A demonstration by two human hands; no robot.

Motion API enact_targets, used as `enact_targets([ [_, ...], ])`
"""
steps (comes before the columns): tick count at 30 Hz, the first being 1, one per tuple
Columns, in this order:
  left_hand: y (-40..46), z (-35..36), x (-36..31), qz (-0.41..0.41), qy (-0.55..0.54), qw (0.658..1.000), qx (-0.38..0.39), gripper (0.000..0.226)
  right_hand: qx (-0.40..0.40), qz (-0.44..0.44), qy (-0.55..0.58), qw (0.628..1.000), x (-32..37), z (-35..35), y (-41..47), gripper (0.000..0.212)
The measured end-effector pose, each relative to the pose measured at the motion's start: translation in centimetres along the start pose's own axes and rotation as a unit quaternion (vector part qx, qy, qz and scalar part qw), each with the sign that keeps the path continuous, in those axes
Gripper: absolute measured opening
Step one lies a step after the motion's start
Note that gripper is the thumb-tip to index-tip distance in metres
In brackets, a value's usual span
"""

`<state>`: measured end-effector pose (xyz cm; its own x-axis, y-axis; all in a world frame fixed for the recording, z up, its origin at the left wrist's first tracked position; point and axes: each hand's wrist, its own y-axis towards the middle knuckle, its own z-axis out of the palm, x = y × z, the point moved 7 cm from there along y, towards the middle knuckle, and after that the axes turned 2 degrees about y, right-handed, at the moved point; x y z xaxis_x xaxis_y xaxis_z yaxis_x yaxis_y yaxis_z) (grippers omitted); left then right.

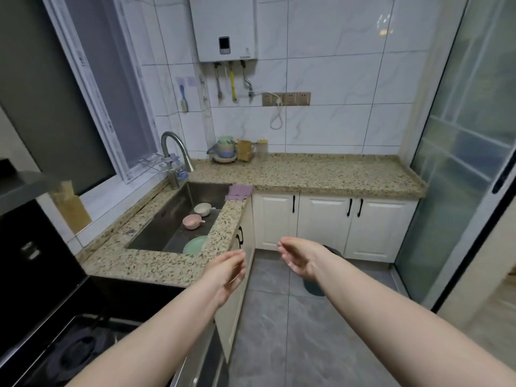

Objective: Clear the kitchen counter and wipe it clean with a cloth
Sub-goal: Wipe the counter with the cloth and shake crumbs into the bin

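While nothing is held, with the left hand (227, 270) and right hand (297, 258) both relaxed and wide above the floor, dishes are seen in the sink (178, 219). A purple cloth (239, 192) is draped at the sink's corner; wiping the desk (321, 173) apparently remains undone.

Both arms outstretched; left hand (227, 270) and right hand (298, 258) empty, fingers relaxed, palms facing.

- You're standing in a home kitchen: a speckled granite L-shaped counter (321, 171) over white panelled cabinets (329, 224).
- A steel sink (178, 216) with a curved faucet (174, 148) holds small bowls.
- A white wall-mounted water heater (223, 26) hangs on marbled tiles.
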<state>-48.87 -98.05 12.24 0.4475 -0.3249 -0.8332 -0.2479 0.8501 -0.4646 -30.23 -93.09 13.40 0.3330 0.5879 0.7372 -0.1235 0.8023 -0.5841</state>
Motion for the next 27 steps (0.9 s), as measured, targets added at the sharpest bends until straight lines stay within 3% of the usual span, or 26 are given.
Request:
enact_targets([
  [8, 9.4, 0.6, -5.7, -0.018, -0.008, 1.000, -0.018, 0.010, -0.031, -0.040, -0.055, 0.997, 6.4, 4.6, 7.1, 0.015],
  [14, 14.7, 2.9, -7.5, -0.071, -0.028, 0.997, 0.016, 0.019, 0.027, -0.014, 0.025, 0.999, 9.8, 6.1, 12.3, 0.010],
  [18, 19.0, 4.9, -9.6, -0.059, -0.015, 0.998, 0.035, 0.019, 0.028, -0.035, 0.029, 0.999, 12.7, 5.9, 16.9, 0.012],
  [23, 25.8, 7.8, -10.9, -0.034, 0.004, 0.999, -0.029, 0.006, 0.058, -0.039, 0.008, 0.998, 16.5, 5.5, 24.9, 0.021],
  [27, 31.0, 10.8, -11.8, -0.032, 0.067, 0.995, -0.065, 0.013, 0.083, -0.057, 0.018, 0.995, 20.2, 4.8, 31.5, 0.042],
])
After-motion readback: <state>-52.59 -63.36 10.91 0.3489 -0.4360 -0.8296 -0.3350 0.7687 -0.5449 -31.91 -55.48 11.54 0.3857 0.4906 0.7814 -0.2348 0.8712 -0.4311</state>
